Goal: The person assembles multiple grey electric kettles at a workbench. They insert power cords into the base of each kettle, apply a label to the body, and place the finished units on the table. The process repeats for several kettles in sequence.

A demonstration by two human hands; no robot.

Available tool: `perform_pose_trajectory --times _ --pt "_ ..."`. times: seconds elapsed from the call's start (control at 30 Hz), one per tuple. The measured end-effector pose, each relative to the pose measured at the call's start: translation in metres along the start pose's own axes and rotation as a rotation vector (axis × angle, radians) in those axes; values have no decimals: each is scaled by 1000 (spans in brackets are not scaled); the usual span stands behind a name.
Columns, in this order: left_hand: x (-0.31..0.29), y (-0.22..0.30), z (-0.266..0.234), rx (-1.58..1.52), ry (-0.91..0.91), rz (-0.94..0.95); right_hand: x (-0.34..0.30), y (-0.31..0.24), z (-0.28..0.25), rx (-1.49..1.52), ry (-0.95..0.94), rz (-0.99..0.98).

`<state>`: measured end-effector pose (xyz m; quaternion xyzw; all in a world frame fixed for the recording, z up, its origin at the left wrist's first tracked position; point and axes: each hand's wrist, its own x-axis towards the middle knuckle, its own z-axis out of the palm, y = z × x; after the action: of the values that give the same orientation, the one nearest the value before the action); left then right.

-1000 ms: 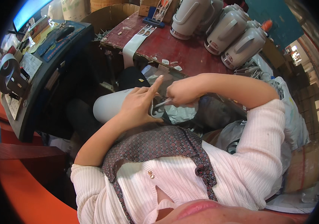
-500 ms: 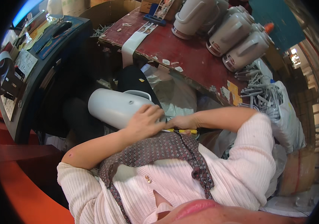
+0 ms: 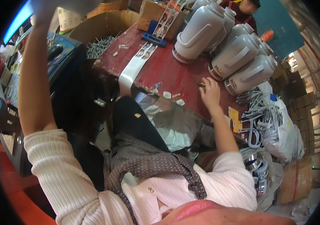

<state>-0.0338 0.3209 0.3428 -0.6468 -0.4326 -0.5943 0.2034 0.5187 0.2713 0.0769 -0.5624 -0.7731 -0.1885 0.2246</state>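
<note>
My left arm reaches up at the far left. My left hand (image 3: 43, 15) is smeared by motion near the top edge, its fingers unclear. Beside it, a blurred pale grey shape (image 3: 75, 5) is cut off by the frame; I cannot tell whether the hand holds it. My right hand (image 3: 210, 92) rests over the red table (image 3: 160, 71) with fingers stretched and a little apart. By its fingertips lies a small black-and-yellow tool (image 3: 202, 84), mostly hidden. Several grey thermos jugs (image 3: 201, 32) with side handles stand just beyond that hand.
A blue tape holder (image 3: 154, 39) with a label strip (image 3: 133, 69) sits on the table. Grey handles (image 3: 255, 131) are heaped by a white sack (image 3: 285, 131) at right. A carton of screws (image 3: 102, 45) stands behind. Another person (image 3: 242, 9) is at the back.
The grey thermos jug has left my lap. My left arm has swung up to the far left. My right hand has moved from my waist onto the table with the yellow tool.
</note>
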Motion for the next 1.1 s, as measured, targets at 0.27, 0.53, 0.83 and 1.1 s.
perform_pose_trajectory --times 0.27,0.53,0.83,1.1 --pt "-177 22 -149 60 229 -131 -115 -126 126 464 -860 54" --pt "-339 139 -155 51 -71 -358 -202 -107 303 316 -1282 -30" --pt "-353 136 -116 113 -499 -374 -202 -94 245 341 -1065 255" --pt "-385 155 -129 -29 -769 -668 -128 -132 99 821 -448 253"
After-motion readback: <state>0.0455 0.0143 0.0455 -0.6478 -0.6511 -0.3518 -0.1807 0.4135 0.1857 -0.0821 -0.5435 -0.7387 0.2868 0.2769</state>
